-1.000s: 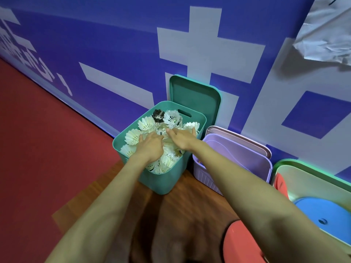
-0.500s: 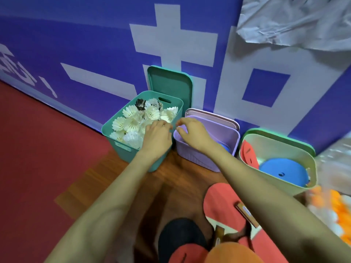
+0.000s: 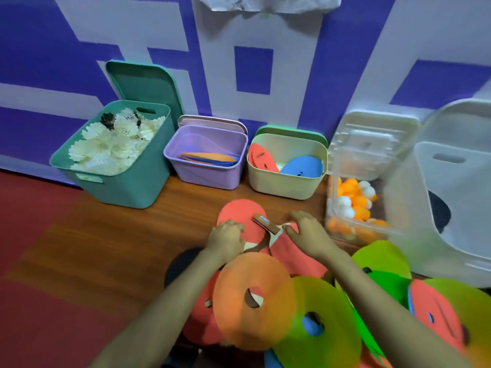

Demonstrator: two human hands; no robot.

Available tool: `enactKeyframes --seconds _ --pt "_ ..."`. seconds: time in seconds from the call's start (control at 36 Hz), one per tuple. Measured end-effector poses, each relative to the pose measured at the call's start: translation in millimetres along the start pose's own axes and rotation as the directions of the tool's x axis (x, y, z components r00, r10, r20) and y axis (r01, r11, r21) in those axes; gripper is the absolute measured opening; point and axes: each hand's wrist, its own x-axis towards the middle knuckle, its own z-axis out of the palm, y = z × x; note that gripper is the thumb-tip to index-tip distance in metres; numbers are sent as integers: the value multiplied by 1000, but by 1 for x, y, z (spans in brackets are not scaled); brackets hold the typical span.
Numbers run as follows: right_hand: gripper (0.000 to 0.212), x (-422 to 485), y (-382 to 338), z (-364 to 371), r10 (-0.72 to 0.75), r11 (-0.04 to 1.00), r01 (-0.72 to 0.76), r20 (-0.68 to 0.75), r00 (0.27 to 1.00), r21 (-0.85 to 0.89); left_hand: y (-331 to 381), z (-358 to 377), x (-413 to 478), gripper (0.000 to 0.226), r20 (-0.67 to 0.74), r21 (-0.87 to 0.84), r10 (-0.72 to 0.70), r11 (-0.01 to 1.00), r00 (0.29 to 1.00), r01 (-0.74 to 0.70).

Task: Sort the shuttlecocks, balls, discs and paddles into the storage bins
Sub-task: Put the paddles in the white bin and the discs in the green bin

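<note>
A teal bin heaped with shuttlecocks stands by the wall, left of the other bins. Nearer, red paddles lie on the wooden floor. The left hand and right hand lie on them with fingers curled; blur hides whether they grip.

The teal rectangular plastic bin and the lilac rectangular plastic bin look smooth and slightly shiny. The orange round disc looks matt, like foam, and the brown wooden floor shows grain with a light gloss.
</note>
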Motion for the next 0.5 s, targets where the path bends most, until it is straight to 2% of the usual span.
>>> enactKeyframes --seconds 0.11,0.22,0.31,0.36,0.44,0.5 --pt "28 -18 22 18 116 992 -110 108 987 -61 1 22 -5 35 102 -119 -76 989 992 87" --pt "33 -25 23 30 205 978 -196 190 960 -65 1 32 -5 36 155 -230 -82 966 984 117" --pt "36 -27 18 38 197 980 -199 200 960 -9 -1 34 -3 40 221 -277 -47 955 974 109" --pt "36 -30 16 44 161 986 -168 244 956 10 -3 36 -4 27 255 -223 -34 970 966 93" --pt "35 -34 16 51 134 991 -127 273 952 -45 -3 41 -2 13 220 -232 -14 971 975 66" --pt "30 -35 17 53 149 988 -153 239 960 -1 1 37 0 8 182 -303 -4 951 983 60"
